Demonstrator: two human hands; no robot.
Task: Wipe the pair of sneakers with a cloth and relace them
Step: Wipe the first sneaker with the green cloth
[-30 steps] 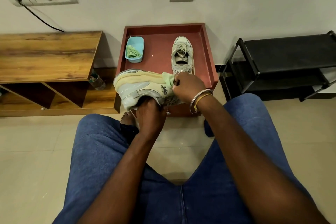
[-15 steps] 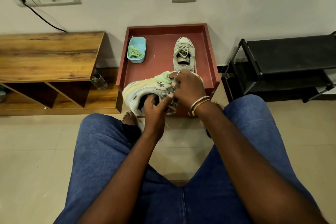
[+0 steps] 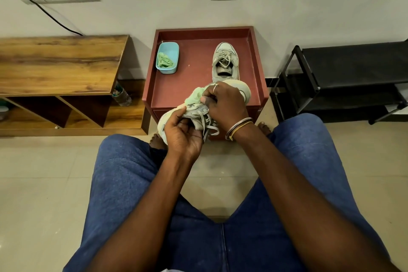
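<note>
Right fingers: we see the fingers of the right hand curled, pinching a green cloth against the upper of the held sneaker.
Left fingers: the left hand curls round that shoe's left end and grips it.
Shoe in hand: we find it tilted in the air over the front edge of the red tabletop, its laces dangling.
Other shoe: the second sneaker stands upright on the tabletop, just behind the right hand.
Tub: we see a blue tub at the tabletop's left, holding a green rag.
Around: a wooden shelf to the left, a black rack to the right.
</note>
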